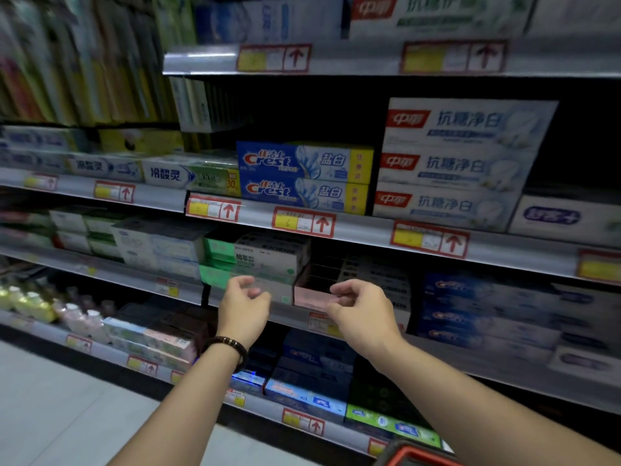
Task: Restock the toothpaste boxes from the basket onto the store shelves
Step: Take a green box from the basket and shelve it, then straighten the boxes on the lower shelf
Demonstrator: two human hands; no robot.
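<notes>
Both my hands are raised in front of a middle shelf of toothpaste boxes. My left hand, with a dark bead bracelet on the wrist, hangs with loosely curled fingers and holds nothing, just before a white and green box. My right hand is also loosely curled and empty, its fingertips close to a pink box at the shelf front. Whether it touches the box I cannot tell. The red rim of the basket shows at the bottom edge.
Blue Crest boxes and white boxes with red logos stand on the shelf above. Blue boxes fill the right of the middle shelf. A dark gap lies behind the pink box. Small bottles stand lower left. Pale floor lies at bottom left.
</notes>
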